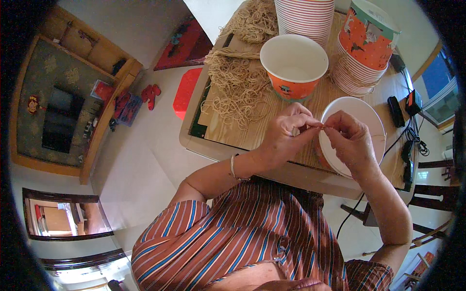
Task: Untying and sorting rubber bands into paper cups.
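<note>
My left hand (290, 130) and my right hand (348, 138) meet fingertip to fingertip over the near edge of a white-lined paper tub (376, 127). Both are closed in a pinch; what lies between the fingertips is too small to make out. A thin pale strand shows near that tub's right rim. Just beyond my left hand stands an open orange paper tub (295, 87) with a white inside. Left of it, loose tan string (238, 97) lies in a tangled heap, with a further tan string bundle (255, 22) behind.
Tall stacks of paper tubs, one white-rimmed (305, 19) and one orange (366, 36), stand at the table's back. Black cables and an adapter (413, 103) lie along the right edge. A red stool (187, 92) is left of the wooden table (233, 135); dark chairs (434, 196) stand right.
</note>
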`<state>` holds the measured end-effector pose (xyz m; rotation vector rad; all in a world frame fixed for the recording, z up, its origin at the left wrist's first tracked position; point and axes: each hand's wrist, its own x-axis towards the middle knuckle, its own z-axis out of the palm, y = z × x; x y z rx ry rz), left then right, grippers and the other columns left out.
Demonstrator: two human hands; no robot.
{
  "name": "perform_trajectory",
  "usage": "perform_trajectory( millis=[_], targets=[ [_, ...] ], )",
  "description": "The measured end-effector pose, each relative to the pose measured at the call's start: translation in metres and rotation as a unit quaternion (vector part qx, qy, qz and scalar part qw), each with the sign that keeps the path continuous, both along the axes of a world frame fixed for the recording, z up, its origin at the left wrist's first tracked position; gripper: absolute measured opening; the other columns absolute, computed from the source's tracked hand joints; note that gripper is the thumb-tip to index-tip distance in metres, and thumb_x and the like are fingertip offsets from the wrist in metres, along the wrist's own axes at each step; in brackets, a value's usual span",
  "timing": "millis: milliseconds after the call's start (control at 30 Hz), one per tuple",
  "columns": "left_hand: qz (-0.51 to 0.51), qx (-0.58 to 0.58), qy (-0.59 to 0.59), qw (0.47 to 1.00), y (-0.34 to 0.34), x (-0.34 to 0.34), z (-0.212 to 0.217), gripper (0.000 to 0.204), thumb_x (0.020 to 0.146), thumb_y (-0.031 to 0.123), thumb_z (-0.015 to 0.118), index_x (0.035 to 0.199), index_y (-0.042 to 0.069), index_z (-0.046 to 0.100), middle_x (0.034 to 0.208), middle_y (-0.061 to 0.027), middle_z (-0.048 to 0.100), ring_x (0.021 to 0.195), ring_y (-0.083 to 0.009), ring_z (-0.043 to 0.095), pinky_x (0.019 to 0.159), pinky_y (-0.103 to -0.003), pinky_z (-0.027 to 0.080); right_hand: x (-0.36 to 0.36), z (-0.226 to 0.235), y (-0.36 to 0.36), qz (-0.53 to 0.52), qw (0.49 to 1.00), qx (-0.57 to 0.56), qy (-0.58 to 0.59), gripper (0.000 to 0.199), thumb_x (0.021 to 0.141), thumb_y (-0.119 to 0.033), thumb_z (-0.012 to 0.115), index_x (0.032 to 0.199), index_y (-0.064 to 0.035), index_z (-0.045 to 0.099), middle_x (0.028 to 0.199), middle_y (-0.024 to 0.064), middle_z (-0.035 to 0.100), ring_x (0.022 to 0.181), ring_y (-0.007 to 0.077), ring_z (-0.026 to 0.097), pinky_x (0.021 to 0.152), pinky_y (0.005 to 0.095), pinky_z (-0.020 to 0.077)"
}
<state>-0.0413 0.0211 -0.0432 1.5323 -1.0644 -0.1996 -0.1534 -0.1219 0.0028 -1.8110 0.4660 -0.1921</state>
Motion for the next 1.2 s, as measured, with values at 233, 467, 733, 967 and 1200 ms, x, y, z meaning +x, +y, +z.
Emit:
perform_trajectory(
  millis=[233, 467, 733, 967, 1200],
  targets=[
    [-0.016, -0.005, 0.016, 1.0, -0.004, 0.001, 0.003, 0.011, 0.079, 0.004, 0.068, 0.09, 0.005, 0.065, 0.089, -0.0058, 0.058, 0.086, -0.0151, 0.059, 0.075, -0.027, 0.047, 0.001, -0.008, -0.001, 0.007, 0.998, -0.043, -0.037, 0.004, 0.083, -0.003, 0.061, 0.085, 0.0001, 0.059, 0.074, 0.0024, 0.06, 0.071, 0.0084, 0.057, 0.065, 0.0242, 0.0472],
    [-0.011, 0.008, 0.067, 0.998, -0.005, 0.001, 0.003, 0.01, 0.079, 0.001, 0.062, 0.088, 0.004, 0.063, 0.089, -0.0044, 0.056, 0.084, -0.0133, 0.056, 0.073, -0.025, 0.045, 0.0, 0.011, 0.0, -0.008, 0.993, 0.1, 0.067, 0.009, 0.085, -0.008, 0.062, 0.09, -0.0013, 0.059, 0.07, 0.0013, 0.057, 0.051, 0.0064, 0.049, 0.043, 0.023, 0.0404],
    [-0.023, -0.006, 0.026, 0.999, -0.008, 0.001, 0.001, 0.007, 0.081, 0.002, 0.065, 0.087, 0.003, 0.062, 0.087, -0.0045, 0.055, 0.081, -0.0126, 0.056, 0.071, -0.025, 0.047, 0.002, 0.006, 0.0, -0.024, 0.996, 0.065, 0.049, 0.011, 0.085, -0.012, 0.064, 0.089, -0.0022, 0.06, 0.065, 0.0001, 0.055, 0.047, 0.0051, 0.045, 0.038, 0.0221, 0.0342],
    [-0.021, 0.001, 0.034, 0.999, -0.004, -0.001, 0.004, 0.008, 0.082, 0.007, 0.068, 0.088, 0.004, 0.063, 0.084, -0.0042, 0.057, 0.08, -0.0119, 0.056, 0.072, -0.026, 0.046, 0.001, -0.007, -0.003, -0.001, 0.998, -0.053, -0.043, 0.008, 0.082, -0.006, 0.065, 0.081, 0.0003, 0.06, 0.067, 0.002, 0.058, 0.063, 0.0078, 0.054, 0.059, 0.024, 0.0455],
    [-0.017, 0.075, 0.071, 0.995, -0.005, 0.002, 0.008, 0.009, 0.086, 0.013, 0.064, 0.088, 0.005, 0.063, 0.084, -0.0005, 0.056, 0.079, -0.0072, 0.055, 0.07, -0.024, 0.046, 0.0, -0.011, 0.0, -0.01, 0.99, -0.131, -0.056, 0.006, 0.081, -0.005, 0.064, 0.083, -0.0005, 0.06, 0.069, 0.0038, 0.06, 0.063, 0.0096, 0.056, 0.062, 0.0247, 0.0471]
  ],
)
